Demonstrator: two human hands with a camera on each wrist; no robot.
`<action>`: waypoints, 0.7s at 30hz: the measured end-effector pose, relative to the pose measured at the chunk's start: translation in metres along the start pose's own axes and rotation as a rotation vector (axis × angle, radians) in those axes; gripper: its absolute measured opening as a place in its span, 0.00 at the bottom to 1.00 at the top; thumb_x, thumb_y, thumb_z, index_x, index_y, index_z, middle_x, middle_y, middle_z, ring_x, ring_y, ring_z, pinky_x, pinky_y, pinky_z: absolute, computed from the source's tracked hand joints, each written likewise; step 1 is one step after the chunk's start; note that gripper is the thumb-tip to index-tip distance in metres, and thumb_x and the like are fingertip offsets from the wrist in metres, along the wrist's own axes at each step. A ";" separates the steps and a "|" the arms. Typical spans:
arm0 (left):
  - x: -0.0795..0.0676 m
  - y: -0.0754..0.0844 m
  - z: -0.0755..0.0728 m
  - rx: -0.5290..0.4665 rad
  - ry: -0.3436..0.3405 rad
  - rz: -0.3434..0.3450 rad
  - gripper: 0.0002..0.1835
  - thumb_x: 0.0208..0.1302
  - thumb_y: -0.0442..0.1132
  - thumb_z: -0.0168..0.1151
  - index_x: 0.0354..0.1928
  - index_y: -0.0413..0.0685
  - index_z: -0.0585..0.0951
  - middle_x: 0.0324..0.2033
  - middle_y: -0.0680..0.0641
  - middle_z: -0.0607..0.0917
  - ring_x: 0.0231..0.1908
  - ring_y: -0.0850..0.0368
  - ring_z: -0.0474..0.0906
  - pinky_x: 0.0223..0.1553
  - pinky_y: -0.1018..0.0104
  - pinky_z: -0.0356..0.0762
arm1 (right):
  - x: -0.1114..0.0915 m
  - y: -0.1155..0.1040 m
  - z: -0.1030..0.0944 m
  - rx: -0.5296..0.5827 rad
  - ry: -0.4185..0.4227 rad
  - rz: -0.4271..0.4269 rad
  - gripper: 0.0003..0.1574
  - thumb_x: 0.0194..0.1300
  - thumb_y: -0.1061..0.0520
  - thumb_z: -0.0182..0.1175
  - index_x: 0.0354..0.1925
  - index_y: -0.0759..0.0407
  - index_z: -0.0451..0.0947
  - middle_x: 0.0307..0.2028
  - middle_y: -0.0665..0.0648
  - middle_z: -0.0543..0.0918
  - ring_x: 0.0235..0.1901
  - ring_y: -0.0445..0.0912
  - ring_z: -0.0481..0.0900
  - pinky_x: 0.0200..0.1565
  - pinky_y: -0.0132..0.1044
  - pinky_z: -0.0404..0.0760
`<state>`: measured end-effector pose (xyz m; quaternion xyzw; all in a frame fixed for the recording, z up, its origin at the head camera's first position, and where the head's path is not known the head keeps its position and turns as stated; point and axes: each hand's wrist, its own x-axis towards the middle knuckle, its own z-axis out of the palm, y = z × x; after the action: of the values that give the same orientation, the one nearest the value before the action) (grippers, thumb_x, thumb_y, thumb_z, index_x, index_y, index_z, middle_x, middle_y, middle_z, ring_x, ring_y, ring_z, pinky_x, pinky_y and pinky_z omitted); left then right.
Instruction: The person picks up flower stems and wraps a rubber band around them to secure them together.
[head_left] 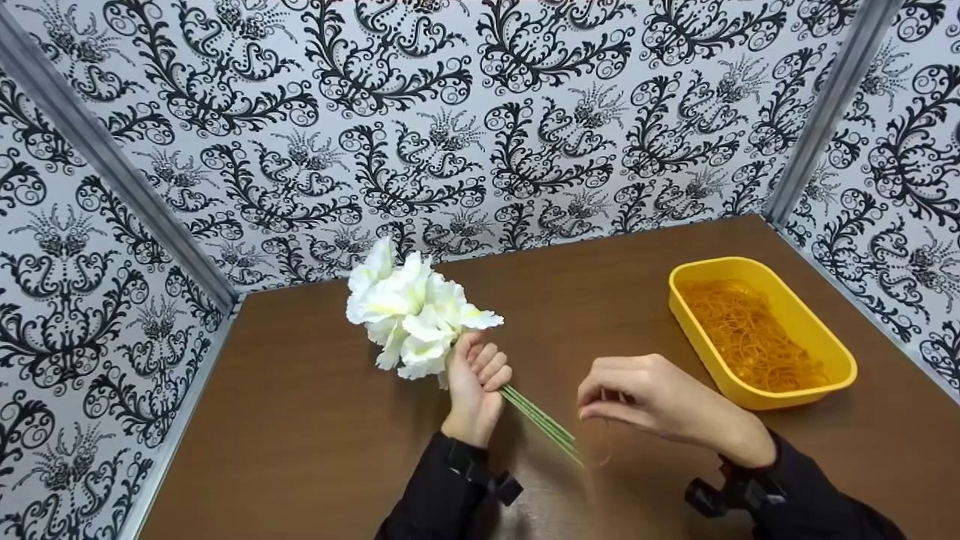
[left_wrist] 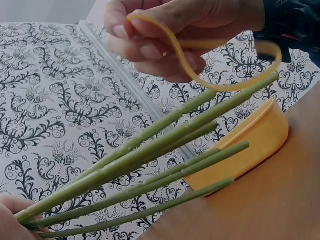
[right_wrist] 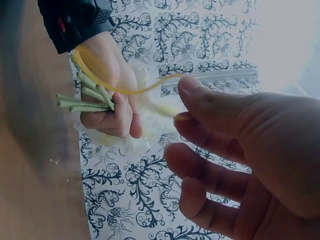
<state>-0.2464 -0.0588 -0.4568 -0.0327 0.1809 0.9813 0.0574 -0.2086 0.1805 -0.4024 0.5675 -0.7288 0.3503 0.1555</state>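
A bunch of white artificial flowers is gripped by my left hand, which wraps round the stems just below the blooms. The green stems fan out past the fist, their cut ends pointing down and right in the head view. Between thumb and index finger my right hand pinches a yellow rubber band. The band hangs as a loose loop close to the stem ends and overlaps one tip in the left wrist view. In the right wrist view the band droops from the fingertips in front of the left hand.
On the right of the brown table stands a yellow tub holding many rubber bands. Patterned black-and-white panels wall the table at the back and sides.
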 end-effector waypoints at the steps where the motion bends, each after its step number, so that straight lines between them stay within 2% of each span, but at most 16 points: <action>1: 0.000 0.000 0.000 0.001 -0.004 -0.005 0.25 0.75 0.37 0.38 0.14 0.55 0.55 0.09 0.60 0.56 0.12 0.68 0.44 0.12 0.80 0.44 | 0.000 0.000 0.000 -0.002 0.002 0.001 0.15 0.61 0.65 0.71 0.43 0.50 0.81 0.36 0.43 0.81 0.33 0.33 0.79 0.34 0.21 0.77; 8: 0.000 -0.001 0.001 -0.005 -0.007 -0.032 0.25 0.75 0.36 0.39 0.14 0.55 0.56 0.09 0.59 0.55 0.10 0.69 0.48 0.10 0.80 0.47 | 0.003 -0.001 0.001 0.029 0.020 -0.014 0.14 0.61 0.65 0.71 0.42 0.51 0.81 0.37 0.44 0.82 0.33 0.33 0.77 0.33 0.20 0.76; 12: -0.001 -0.001 0.001 -0.001 -0.022 -0.043 0.25 0.75 0.37 0.38 0.15 0.55 0.54 0.09 0.60 0.55 0.11 0.69 0.45 0.11 0.80 0.45 | 0.003 -0.001 0.002 0.028 0.036 -0.024 0.13 0.61 0.64 0.71 0.42 0.53 0.81 0.38 0.45 0.81 0.32 0.33 0.76 0.32 0.18 0.74; 16: -0.003 -0.004 0.002 0.012 -0.040 -0.053 0.24 0.75 0.37 0.37 0.15 0.55 0.52 0.09 0.60 0.54 0.12 0.68 0.43 0.12 0.80 0.43 | 0.004 0.000 0.004 0.007 0.072 -0.033 0.16 0.57 0.66 0.73 0.42 0.53 0.82 0.37 0.47 0.80 0.31 0.34 0.76 0.31 0.18 0.74; 21: -0.006 -0.007 0.004 0.034 -0.040 -0.050 0.23 0.74 0.37 0.38 0.16 0.55 0.53 0.09 0.60 0.54 0.11 0.69 0.45 0.11 0.80 0.43 | 0.004 0.002 0.008 -0.004 0.102 -0.042 0.18 0.54 0.65 0.76 0.41 0.51 0.83 0.32 0.45 0.81 0.26 0.34 0.72 0.29 0.16 0.68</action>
<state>-0.2400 -0.0511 -0.4550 -0.0164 0.1953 0.9768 0.0860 -0.2101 0.1718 -0.4064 0.5635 -0.7086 0.3741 0.2008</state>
